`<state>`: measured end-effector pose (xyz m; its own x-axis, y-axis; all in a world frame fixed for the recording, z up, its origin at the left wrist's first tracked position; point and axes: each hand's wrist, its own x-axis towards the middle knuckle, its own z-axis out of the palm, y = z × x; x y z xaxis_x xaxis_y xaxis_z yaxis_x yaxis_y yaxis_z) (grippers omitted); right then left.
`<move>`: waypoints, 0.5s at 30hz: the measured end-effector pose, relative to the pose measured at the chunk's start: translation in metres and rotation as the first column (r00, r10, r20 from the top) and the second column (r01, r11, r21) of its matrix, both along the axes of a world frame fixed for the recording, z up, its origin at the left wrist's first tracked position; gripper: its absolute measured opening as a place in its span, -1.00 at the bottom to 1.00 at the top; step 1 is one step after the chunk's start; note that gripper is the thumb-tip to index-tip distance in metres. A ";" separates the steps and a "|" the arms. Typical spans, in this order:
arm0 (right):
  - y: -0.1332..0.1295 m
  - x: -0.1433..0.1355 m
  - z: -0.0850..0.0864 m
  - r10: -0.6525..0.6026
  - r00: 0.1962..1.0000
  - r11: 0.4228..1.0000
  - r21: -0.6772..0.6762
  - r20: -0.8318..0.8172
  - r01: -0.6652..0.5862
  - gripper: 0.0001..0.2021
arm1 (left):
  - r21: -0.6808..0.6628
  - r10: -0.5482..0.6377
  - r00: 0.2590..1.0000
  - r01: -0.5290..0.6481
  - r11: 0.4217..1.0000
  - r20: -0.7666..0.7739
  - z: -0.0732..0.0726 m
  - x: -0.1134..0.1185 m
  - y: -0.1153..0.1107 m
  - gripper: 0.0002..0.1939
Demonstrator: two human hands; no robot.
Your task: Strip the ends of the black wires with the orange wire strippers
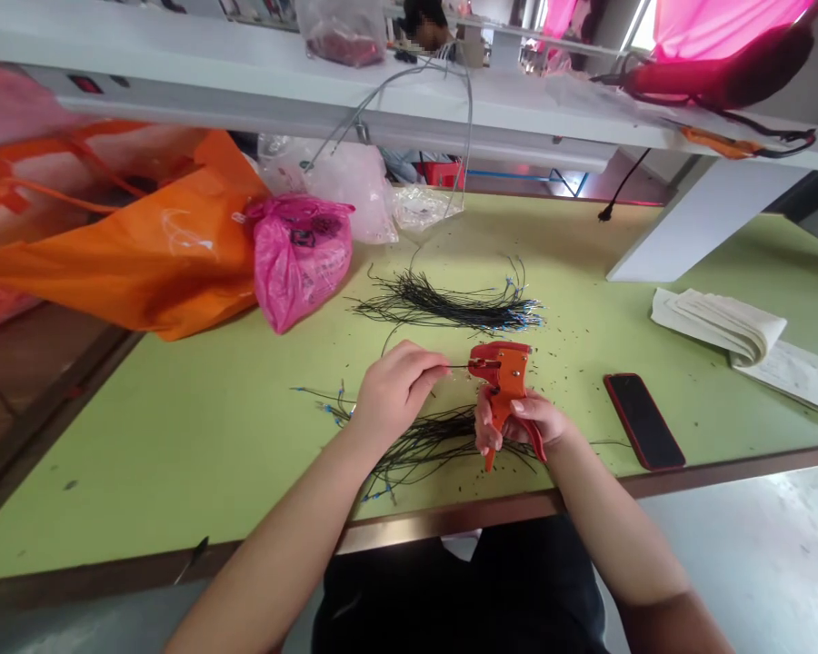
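Note:
Pinched between the fingertips of my left hand [402,386] is a thin black wire [458,367], whose end reaches the jaws of an orange and red wire stripper [508,377]. My right hand [522,422] is wrapped round the stripper's handles, holding it upright above the table. Below both hands lies a bundle of black wires [429,445], some tipped with blue ends. A second bundle of black wires [450,304] rests farther back, its blue and white tips pointing right. Whether the jaws grip the wire is too small to tell.
A phone [644,421] and folded papers [723,327] lie at right. An orange bag [177,245] and a pink plastic bag [304,259] stand at left. A white shelf [245,100] crosses above the green table [197,445]. Small black scraps are scattered around the wires.

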<state>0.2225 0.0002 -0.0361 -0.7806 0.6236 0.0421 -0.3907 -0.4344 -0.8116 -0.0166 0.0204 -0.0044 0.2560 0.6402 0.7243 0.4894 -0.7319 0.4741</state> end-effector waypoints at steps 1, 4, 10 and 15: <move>-0.001 -0.001 0.001 0.014 1.000 1.000 0.006 0.003 -0.014 -0.57 | 0.011 -0.001 1.000 0.001 1.000 -0.009 0.000 0.001 0.000 -0.85; -0.002 -0.003 0.004 0.019 1.000 1.000 0.006 0.014 -0.019 -0.57 | 0.067 0.019 0.999 -0.016 0.998 -0.051 -0.001 0.002 -0.001 -0.85; 0.000 -0.001 0.005 -0.005 0.999 1.000 0.008 0.048 0.005 -0.60 | 0.146 0.098 0.984 -0.076 0.986 -0.148 -0.002 0.000 -0.001 -0.88; -0.002 -0.002 0.001 -0.008 0.998 1.000 0.025 0.058 0.007 -0.59 | 0.201 0.128 0.976 -0.091 0.975 -0.176 -0.001 0.001 -0.001 -0.87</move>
<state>0.2209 -0.0017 -0.0350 -0.7776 0.6286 0.0122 -0.3456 -0.4112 -0.8435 -0.0153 0.0192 -0.0051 0.3342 0.5269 0.7815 0.6380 -0.7367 0.2239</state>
